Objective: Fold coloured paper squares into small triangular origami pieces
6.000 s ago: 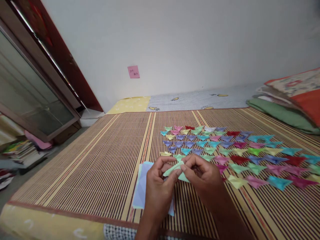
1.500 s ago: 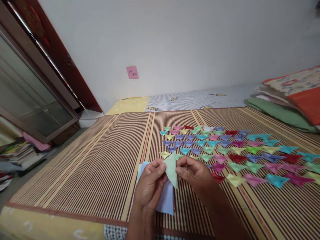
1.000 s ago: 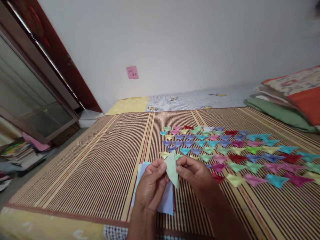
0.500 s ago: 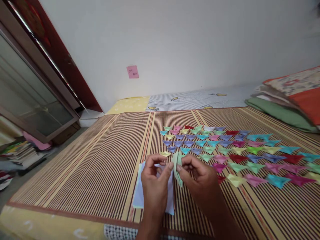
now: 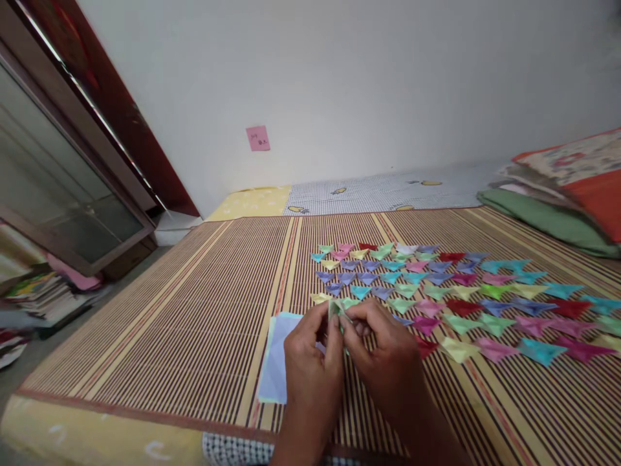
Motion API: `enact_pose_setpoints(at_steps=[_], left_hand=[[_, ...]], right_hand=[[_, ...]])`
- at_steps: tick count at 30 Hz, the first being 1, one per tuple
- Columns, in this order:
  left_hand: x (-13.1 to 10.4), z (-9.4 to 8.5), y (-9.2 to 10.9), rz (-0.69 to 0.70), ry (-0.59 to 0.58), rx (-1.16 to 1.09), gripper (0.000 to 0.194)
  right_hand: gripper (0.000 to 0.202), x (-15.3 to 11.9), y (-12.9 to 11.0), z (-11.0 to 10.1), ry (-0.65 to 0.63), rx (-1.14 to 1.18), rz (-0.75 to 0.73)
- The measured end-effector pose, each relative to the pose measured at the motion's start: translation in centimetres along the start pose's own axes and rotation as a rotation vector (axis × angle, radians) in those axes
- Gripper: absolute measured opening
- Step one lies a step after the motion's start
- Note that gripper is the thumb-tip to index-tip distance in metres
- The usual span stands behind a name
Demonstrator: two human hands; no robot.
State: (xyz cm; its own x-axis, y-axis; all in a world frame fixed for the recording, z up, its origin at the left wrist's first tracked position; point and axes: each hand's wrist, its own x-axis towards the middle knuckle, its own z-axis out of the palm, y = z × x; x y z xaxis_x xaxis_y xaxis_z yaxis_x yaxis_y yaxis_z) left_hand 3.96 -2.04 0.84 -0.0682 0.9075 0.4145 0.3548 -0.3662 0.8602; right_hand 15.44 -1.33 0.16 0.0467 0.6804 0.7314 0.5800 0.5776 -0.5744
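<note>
A small folded piece of pale green paper (image 5: 336, 309) is pinched between my two hands, low in the middle of the view. My left hand (image 5: 313, 356) grips its left side with thumb and fingers. On its right side, my right hand (image 5: 388, 349) is closed on it, and fingers hide much of the paper. Beneath and left of my left hand lies a stack of bluish paper sheets (image 5: 275, 362). Rows of small folded paper shapes (image 5: 493, 291) in several colours spread over the striped mat to the right.
The striped mat (image 5: 184, 310) covers the bed. Folded bedding (image 5: 543, 220) lies at the far right. A pink note (image 5: 257, 138) is on the wall. Books (image 5: 46, 301) are stacked at the left, beside a glass-panelled door (image 5: 72, 175).
My left hand has moved slightly right, closer to my right hand. The green paper, earlier long and upright, is now mostly covered by my fingers, with its top spread apart.
</note>
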Motion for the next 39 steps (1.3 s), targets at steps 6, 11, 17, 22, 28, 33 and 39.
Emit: enact_pose_setpoints(at_steps=[6, 11, 17, 22, 28, 33, 39], left_hand=[[-0.1, -0.3, -0.4, 0.033, 0.059, 0.074, 0.027], [-0.4, 0.1, -0.5, 0.087, 0.169, 0.128, 0.035], [-0.6, 0.5, -0.3, 0.071, 0.151, 0.008, 0.036], [-0.6, 0.3, 0.2, 0.004, 0.118, -0.087, 0.037], [-0.5, 0.2, 0.7, -0.123, 0.083, -0.242, 0.029], [-0.2, -0.3, 0.7, -0.165, 0.115, -0.372, 0.020], [-0.1, -0.6, 0.9, -0.104, 0.094, -0.338, 0.025]], right_hand=[[0.015, 0.0, 0.1, 0.1, -0.005, -0.038, -0.005], [0.010, -0.5, 0.3, 0.6, 0.079, -0.175, 0.030], [0.015, 0.1, -0.2, -0.4, 0.028, 0.068, 0.194], [0.022, 0.3, -0.4, -0.9, 0.019, 0.220, 0.237], [0.026, 0.2, -0.2, -1.0, 0.069, 0.277, 0.197], [0.020, 0.4, -0.2, -1.7, -0.036, 0.355, 0.155], [0.010, 0.4, 0.0, -1.4, 0.000, 0.273, 0.188]])
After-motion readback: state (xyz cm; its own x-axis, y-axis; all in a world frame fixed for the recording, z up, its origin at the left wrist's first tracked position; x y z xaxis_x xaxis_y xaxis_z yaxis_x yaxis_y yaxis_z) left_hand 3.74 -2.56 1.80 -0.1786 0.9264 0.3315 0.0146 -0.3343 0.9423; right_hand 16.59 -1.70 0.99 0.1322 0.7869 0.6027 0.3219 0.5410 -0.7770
